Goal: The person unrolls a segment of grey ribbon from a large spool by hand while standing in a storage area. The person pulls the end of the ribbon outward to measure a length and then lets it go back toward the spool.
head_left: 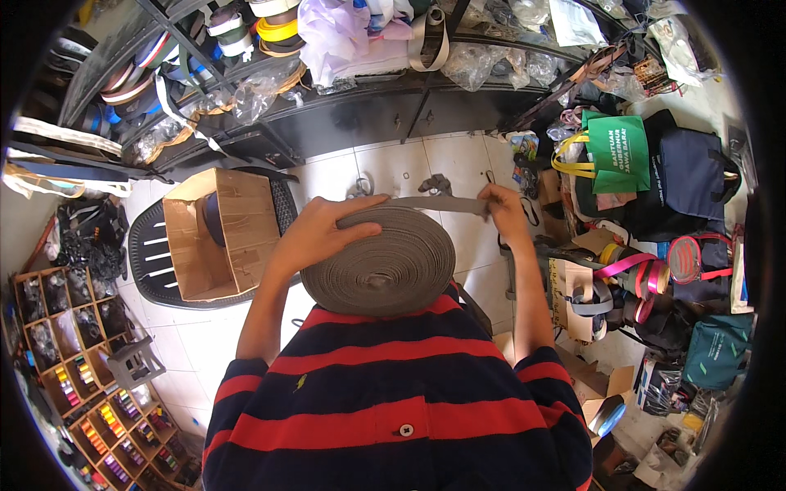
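Observation:
A large coiled roll of grey-brown webbing [385,262] is held up in front of my chest, its flat spiral face toward me. My left hand [327,231] grips its upper left side, the thumb lying on the face and the fingers along the far rim. From the top of the coil a loose strip of the webbing [438,204] runs out to the right, fairly straight. Its other end is pinched in my right hand [501,214], between thumb and fingers. The underside of the roll is hidden.
At left, an open cardboard box [246,233] sits on a black plastic chair [151,245]. Beyond stand black cabinets [360,124] with stuffed shelves. A thread rack [98,393] is lower left. Bags, including a green one [620,151], and ribbon rolls [634,270] crowd the right.

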Demonstrator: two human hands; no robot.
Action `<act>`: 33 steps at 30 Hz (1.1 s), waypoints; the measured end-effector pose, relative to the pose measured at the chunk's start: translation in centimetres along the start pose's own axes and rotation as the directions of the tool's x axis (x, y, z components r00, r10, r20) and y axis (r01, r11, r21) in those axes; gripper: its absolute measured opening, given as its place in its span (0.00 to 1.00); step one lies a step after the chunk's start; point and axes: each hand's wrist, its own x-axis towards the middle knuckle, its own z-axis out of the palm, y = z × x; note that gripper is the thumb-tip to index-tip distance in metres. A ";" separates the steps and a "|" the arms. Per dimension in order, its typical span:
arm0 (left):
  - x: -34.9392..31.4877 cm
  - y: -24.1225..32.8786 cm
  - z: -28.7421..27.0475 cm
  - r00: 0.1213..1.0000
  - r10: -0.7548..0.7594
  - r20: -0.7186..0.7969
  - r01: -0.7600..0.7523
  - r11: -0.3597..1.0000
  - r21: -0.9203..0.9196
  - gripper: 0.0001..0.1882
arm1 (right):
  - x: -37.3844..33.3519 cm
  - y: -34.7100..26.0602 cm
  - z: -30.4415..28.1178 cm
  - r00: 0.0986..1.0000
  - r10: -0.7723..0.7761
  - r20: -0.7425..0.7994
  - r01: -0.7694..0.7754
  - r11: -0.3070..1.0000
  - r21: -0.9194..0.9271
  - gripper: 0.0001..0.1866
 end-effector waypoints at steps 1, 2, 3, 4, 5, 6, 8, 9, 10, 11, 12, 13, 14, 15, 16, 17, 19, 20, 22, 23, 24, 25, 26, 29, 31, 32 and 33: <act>-0.1 -0.4 0.0 1.000 0.000 -0.006 0.000 1.000 -0.022 0.23 | -1.0 -2.0 -0.7 0.999 -0.034 0.036 0.041 0.979 -0.197 0.05; 0.0 -0.4 0.0 0.999 0.037 -0.003 -0.037 0.999 -0.028 0.23 | -1.7 -2.9 -1.2 0.996 -0.060 0.072 0.083 0.920 -0.383 0.05; 0.0 -0.3 -0.1 0.997 0.073 0.000 -0.073 0.997 -0.034 0.23 | -2.0 -2.7 -1.4 0.991 -0.128 0.036 0.129 0.864 -0.487 0.06; 0.0 -0.2 -0.2 0.994 0.110 0.003 -0.110 0.993 -0.043 0.23 | -2.3 -2.5 -1.5 0.981 -0.196 0.008 0.163 0.792 -0.589 0.07; 0.1 0.1 -0.3 0.995 0.096 0.022 -0.095 0.995 -0.032 0.23 | -2.6 -2.1 -1.7 0.964 -0.266 -0.011 0.187 0.706 -0.683 0.08; 0.1 0.3 -0.5 0.996 0.081 0.042 -0.080 0.997 -0.020 0.23 | -2.5 -1.2 -2.1 0.952 -0.305 0.000 0.213 0.666 -0.715 0.09; 0.5 0.6 -0.4 0.993 0.096 0.063 -0.096 0.995 -0.002 0.23 | -1.8 1.3 -2.8 0.924 -0.381 0.022 0.254 0.572 -0.780 0.11; 0.7 0.7 -0.3 0.990 0.121 0.066 -0.122 0.993 0.004 0.23 | -1.6 2.3 -2.8 0.935 -0.351 -0.043 0.192 0.606 -0.772 0.12; 0.8 0.7 -0.3 0.988 0.142 0.061 -0.143 0.990 0.009 0.23 | -1.1 3.1 -3.0 0.929 -0.350 -0.121 0.180 0.711 -0.679 0.12; 0.9 0.8 -0.3 0.987 0.146 0.064 -0.147 0.989 0.014 0.22 | -0.6 3.8 -3.2 0.920 -0.338 -0.200 0.172 0.804 -0.569 0.11; 1.0 0.9 -0.3 0.986 0.150 0.068 -0.151 0.988 0.020 0.22 | -0.2 4.4 -3.5 0.908 -0.314 -0.276 0.168 0.879 -0.447 0.11; 0.9 1.0 -0.4 0.986 0.149 0.071 -0.151 0.988 0.028 0.22 | 0.3 4.1 -3.1 0.883 -0.313 -0.349 0.127 0.877 -0.464 0.11; 0.9 0.9 -0.4 0.986 0.153 0.065 -0.155 0.988 0.027 0.22 | 0.6 3.9 -2.6 0.836 -0.374 -0.400 0.132 0.846 -0.517 0.11; 0.9 0.9 -0.5 0.986 0.156 0.058 -0.158 0.987 0.027 0.22 | 0.8 3.6 -2.1 0.783 -0.436 -0.444 0.130 0.813 -0.568 0.11; 0.9 0.8 -0.5 0.985 0.163 0.053 -0.164 0.986 0.026 0.22 | 1.0 3.3 -1.8 0.723 -0.496 -0.481 0.122 0.776 -0.619 0.11; 0.9 0.8 -0.6 0.988 0.143 0.058 -0.145 0.989 0.021 0.23 | 1.0 4.0 -2.2 0.736 -0.472 -0.486 0.096 0.783 -0.615 0.11; 0.7 0.7 -1.0 0.993 0.100 0.066 -0.101 0.995 0.011 0.23 | 0.9 5.2 -2.7 0.763 -0.420 -0.491 0.046 0.794 -0.606 0.11; 0.7 0.7 -1.1 0.993 0.105 0.058 -0.106 0.994 0.015 0.23 | 0.9 5.4 -2.5 0.811 -0.336 -0.478 0.024 0.837 -0.547 0.11; 0.7 0.6 -1.1 0.992 0.115 0.042 -0.116 0.993 0.021 0.23 | 0.9 5.5 -1.7 0.889 -0.163 -0.427 -0.038 0.905 -0.424 0.11; 0.7 0.6 -1.1 0.992 0.123 0.041 -0.124 0.992 0.019 0.23 | 0.9 5.7 -1.6 0.896 -0.201 -0.397 -0.050 0.842 -0.537 0.10; 0.8 0.5 -1.0 0.991 0.131 0.040 -0.132 0.991 0.018 0.23 | 0.9 6.0 -1.7 0.902 -0.234 -0.362 -0.059 0.765 -0.641 0.10; 0.8 0.5 -1.0 0.989 0.140 0.038 -0.140 0.990 0.018 0.23 | 0.9 6.4 -1.9 0.908 -0.265 -0.323 -0.065 0.675 -0.735 0.09; 0.9 0.5 -1.0 0.990 0.133 0.044 -0.134 0.991 0.020 0.23 | 1.1 7.3 -2.4 0.895 -0.279 -0.349 -0.071 0.682 -0.728 0.09; 0.9 0.3 -1.0 0.992 0.117 0.053 -0.118 0.992 0.034 0.22 | 1.8 8.9 -3.1 0.864 -0.289 -0.412 -0.098 0.706 -0.701 0.09; 0.9 0.2 -1.0 0.991 0.118 0.056 -0.121 0.991 0.054 0.22 | 2.1 9.1 -3.4 0.858 -0.256 -0.445 -0.135 0.724 -0.676 0.08; 1.0 0.2 -0.9 0.990 0.131 0.051 -0.133 0.990 0.043 0.22 | 2.4 9.3 -3.4 0.839 -0.251 -0.482 -0.171 0.720 -0.672 0.09; 1.0 0.2 -0.9 0.989 0.143 0.045 -0.144 0.989 0.032 0.22 | 2.9 9.5 -3.4 0.819 -0.247 -0.518 -0.206 0.716 -0.667 0.10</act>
